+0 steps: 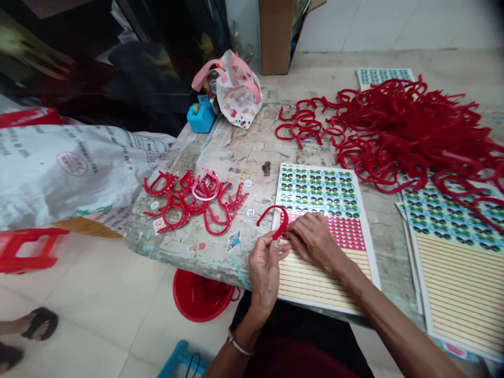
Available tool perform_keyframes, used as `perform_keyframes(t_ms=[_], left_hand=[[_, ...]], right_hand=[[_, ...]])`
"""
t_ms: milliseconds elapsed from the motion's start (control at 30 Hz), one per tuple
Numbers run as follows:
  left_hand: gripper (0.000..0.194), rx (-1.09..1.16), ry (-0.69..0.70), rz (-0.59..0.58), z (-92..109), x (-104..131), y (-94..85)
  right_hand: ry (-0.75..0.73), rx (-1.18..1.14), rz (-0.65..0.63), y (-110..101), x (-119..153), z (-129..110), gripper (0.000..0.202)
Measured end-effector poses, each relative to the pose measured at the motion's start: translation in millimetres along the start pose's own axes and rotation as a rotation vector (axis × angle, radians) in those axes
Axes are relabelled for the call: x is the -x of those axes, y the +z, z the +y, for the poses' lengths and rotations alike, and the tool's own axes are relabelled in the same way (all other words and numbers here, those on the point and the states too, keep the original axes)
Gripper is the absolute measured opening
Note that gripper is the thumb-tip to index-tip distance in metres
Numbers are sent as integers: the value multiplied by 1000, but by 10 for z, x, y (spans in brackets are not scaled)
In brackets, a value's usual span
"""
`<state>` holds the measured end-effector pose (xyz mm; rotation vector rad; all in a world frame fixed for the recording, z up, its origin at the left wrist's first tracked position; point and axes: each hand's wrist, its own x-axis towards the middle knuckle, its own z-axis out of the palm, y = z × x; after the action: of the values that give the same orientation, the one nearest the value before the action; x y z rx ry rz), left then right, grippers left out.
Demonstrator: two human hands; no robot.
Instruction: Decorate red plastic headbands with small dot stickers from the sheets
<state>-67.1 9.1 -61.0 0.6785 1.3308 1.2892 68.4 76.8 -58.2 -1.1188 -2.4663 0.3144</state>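
Between the thumb and fingers of my left hand [264,268] is a red curved headband [271,212], its arch pointing away from me. My right hand [315,236] is beside it, fingers bent and pressed together near the headband's lower end; whatever they pinch is hidden. Both hands are over a sticker sheet [323,278] printed with rows of green-and-black eye shapes, a block of small red shapes and yellow strips with red lines. Left of my hands lies a small group of red headbands [216,223] with a pink one [205,191] on top.
A large heap of red headbands [417,121] covers the table's right side, partly over more sticker sheets [457,283]. A patterned bag [240,97] and blue box [201,118] stand at the back. Below the table edge is a red basket [200,302]; a white sack [79,168] lies left.
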Motion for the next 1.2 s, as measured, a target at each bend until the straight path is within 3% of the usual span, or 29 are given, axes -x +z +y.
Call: perform_keyframes(t_ms=[400,800,1200], left_hand=[[22,-14,15,28,-7,13,20],[21,-34,12,23,6,9,21],[22,-53,34,48,8,20,40]], right_hand=[[33,0,60,1,26,11,11],[30,-17,-35,-28,-6,14,15],[20,-8,79,4,51,7,10]])
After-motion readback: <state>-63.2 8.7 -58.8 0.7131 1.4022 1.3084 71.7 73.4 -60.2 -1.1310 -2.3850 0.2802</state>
